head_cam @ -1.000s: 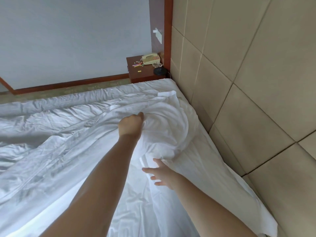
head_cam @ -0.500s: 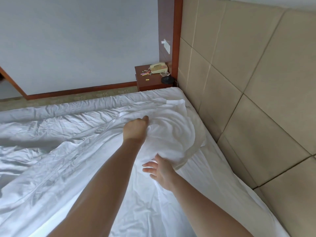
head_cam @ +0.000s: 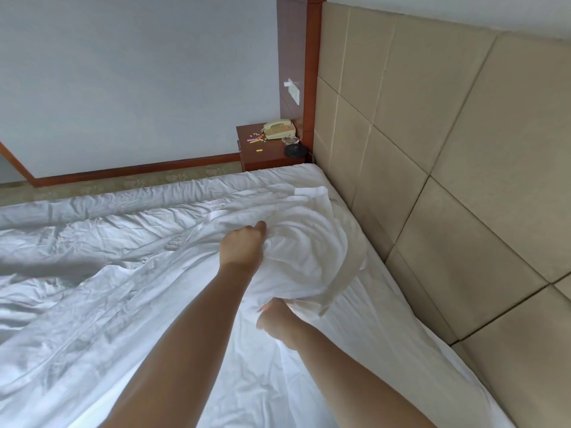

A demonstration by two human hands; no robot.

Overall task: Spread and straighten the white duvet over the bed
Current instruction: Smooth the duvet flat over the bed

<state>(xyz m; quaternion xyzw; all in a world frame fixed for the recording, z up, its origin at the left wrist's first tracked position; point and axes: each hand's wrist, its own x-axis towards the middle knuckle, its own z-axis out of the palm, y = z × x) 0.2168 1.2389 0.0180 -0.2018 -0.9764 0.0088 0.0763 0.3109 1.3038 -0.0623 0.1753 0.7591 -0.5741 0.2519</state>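
- A person leans over the bed (head_cam: 386,319) with both bare arms stretched toward its head end, where the white duvet (head_cam: 129,288) lies crumpled and bunched across the mattress.
- The left hand (head_cam: 242,245) is fisted into a raised fold of the duvet, knuckles up, thumb tucked against the cloth.
- The right hand (head_cam: 276,319) curls its fingers round the duvet's turned-back edge just below that fold; the fingertips are hidden under the fabric.
- The lifted corner flops toward the padded beige headboard (head_cam: 448,168), which runs close along the bed's right side.
- Beyond the far corner stands a dark wooden nightstand (head_cam: 250,149) carrying a cream telephone (head_cam: 278,128), a glass ashtray (head_cam: 290,139), a round black object (head_cam: 295,149) and scattered small coloured pieces (head_cam: 256,139).
- A white wall switch (head_cam: 292,90) sits on the wooden panel above.
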